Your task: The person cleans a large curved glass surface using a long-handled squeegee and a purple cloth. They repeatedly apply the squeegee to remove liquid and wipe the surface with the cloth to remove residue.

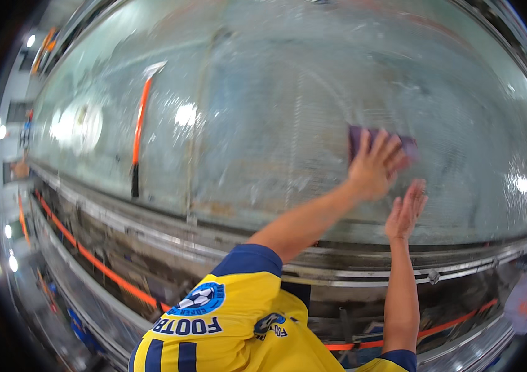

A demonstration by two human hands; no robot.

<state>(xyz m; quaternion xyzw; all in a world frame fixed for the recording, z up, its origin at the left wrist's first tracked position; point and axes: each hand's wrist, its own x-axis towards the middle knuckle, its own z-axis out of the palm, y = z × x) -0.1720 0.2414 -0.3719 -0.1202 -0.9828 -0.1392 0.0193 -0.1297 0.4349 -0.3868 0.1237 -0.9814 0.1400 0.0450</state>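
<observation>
A wide, wet sheet of glass point(288, 111), streaked and speckled with water and glare, fills most of the view and bends toward the rim of the picture. Against it at the left lies a long-handled scraper with an orange shaft, black grip and pale blade point(139, 118), well apart from both hands and touched by neither. Below the glass run bright metal rails point(363, 270), with orange straps or hoses point(99, 263) crossing the darker machinery underneath. Nothing stands between the hands and the glass.

The left hand point(375, 167) reaches up and across on a long, nearly straight arm, its yellow short sleeve with a blue cuff point(239, 291) low in the frame. Its palm presses a small dark purple cloth point(363, 137) flat on the glass, right of centre; the fingers are spread and laid over the cloth, whose edges show above and beside them. The right hand point(405, 209) rises on a vertical forearm just below and right of the left, near it but apart from the cloth, fingers straight and held close together, holding nothing. Whether it touches the glass cannot be told.
</observation>
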